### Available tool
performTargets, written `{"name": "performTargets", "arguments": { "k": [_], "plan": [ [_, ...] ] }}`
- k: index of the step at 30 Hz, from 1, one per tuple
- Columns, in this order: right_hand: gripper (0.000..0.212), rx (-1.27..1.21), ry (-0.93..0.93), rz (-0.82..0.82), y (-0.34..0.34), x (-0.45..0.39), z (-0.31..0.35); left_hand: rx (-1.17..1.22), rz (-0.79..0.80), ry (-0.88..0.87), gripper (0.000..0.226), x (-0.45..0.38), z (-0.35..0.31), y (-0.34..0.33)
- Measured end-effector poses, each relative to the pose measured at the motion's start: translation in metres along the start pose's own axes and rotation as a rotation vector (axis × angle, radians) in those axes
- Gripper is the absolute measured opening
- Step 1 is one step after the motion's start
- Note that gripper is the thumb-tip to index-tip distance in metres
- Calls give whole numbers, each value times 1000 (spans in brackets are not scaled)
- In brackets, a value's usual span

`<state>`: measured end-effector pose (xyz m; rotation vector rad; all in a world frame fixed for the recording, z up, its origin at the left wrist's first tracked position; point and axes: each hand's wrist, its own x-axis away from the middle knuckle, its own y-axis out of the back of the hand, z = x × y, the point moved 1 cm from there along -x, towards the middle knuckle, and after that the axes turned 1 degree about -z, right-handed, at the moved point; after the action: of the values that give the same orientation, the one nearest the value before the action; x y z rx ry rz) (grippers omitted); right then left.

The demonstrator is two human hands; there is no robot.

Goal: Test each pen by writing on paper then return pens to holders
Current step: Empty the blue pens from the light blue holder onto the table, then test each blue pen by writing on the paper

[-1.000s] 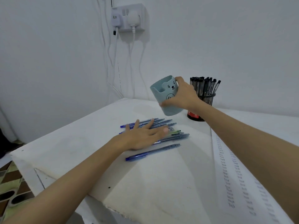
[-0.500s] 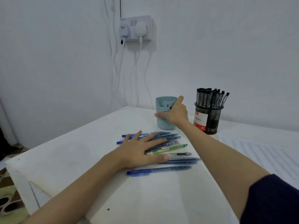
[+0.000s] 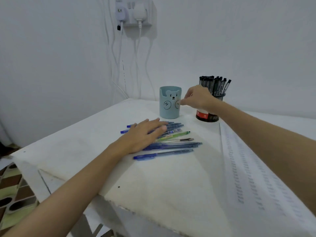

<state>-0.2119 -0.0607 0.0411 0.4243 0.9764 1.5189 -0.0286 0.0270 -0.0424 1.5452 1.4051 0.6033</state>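
Released since the earlier frame, the pale blue bear-face plastic pen holder (image 3: 170, 102) stands upright on the white tabletop (image 3: 167, 182), far centre. Right hand (image 3: 199, 98), fingers loosely curled, empty, just beside it. Left hand (image 3: 142, 135) is laid flat, fingers straight, on blue ballpoint pens (image 3: 171, 145).

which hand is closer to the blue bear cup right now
Right. The right hand has its fingertips at the side of the blue bear cup; the left hand lies flat on the pens in front of it.
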Motion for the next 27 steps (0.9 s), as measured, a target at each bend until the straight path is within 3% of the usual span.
{"name": "performTargets", "arguments": {
  "k": [2, 6, 11, 17, 21, 27],
  "plan": [
    [13, 20, 54, 176, 15, 25, 4, 149, -164, -12, 37, 0, -3, 5],
    [6, 126, 204, 418, 11, 78, 13, 235, -330, 44, 33, 6, -9, 16],
    [16, 280, 453, 314, -28, 114, 13, 252, -350, 47, 32, 19, -12, 14],
    [6, 347, 494, 180, -43, 128, 15, 230, -401, 27, 32, 33, -17, 17],
    [9, 312, 428, 234, -32, 131, 15, 250, -450, 31, 33, 29, -20, 24],
    [22, -73, 75, 177, 43, 129, -43, 490, -459, 18, 35, -10, -58, 17]
  ]
}}
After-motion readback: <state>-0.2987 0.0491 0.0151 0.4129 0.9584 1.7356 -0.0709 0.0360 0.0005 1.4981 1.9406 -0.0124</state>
